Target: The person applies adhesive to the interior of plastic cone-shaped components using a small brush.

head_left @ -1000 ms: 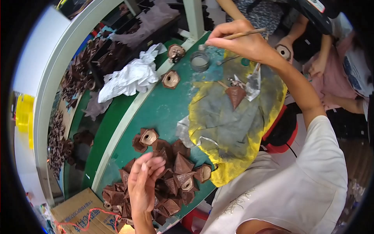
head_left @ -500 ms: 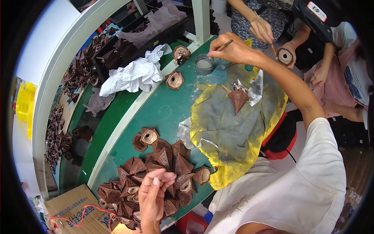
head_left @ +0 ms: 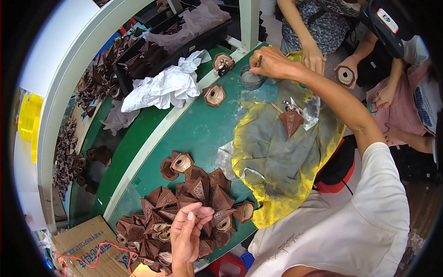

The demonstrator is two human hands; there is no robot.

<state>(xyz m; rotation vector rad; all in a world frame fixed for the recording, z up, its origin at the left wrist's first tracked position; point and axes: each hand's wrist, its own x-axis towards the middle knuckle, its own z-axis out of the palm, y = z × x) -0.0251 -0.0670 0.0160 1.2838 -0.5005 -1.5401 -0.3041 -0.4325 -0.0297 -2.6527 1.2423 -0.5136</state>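
Note:
My right hand (head_left: 272, 63) is closed around a thin brush (head_left: 260, 60) with a dark handle; its tip is hidden. The hand is over the rim of a small round jar (head_left: 252, 77) of greyish liquid. Low in the view, my left hand (head_left: 188, 233) is half curled, thumb and fingers apart, with nothing visible in it. Beneath and around it lies a heap of brown faceted cone-shaped pieces (head_left: 159, 198), some with pale hollow ends. A single brown cone (head_left: 291, 123) with a small figure at its top lies on a stained yellow cloth (head_left: 277, 157).
Two hexagonal pieces, one hollow (head_left: 215, 95) and one with a figure (head_left: 223, 63), are near the metal rail (head_left: 152, 143). White crumpled plastic (head_left: 159, 90) lies beyond. A cardboard box (head_left: 87, 244) is at lower left. At upper right, a co-worker's hand (head_left: 347, 74) holds a similar piece.
My right hand has lowered the brush to the jar. My left hand stays over the heap. The co-worker's other hand has moved away from the piece. The whole view has shifted slightly.

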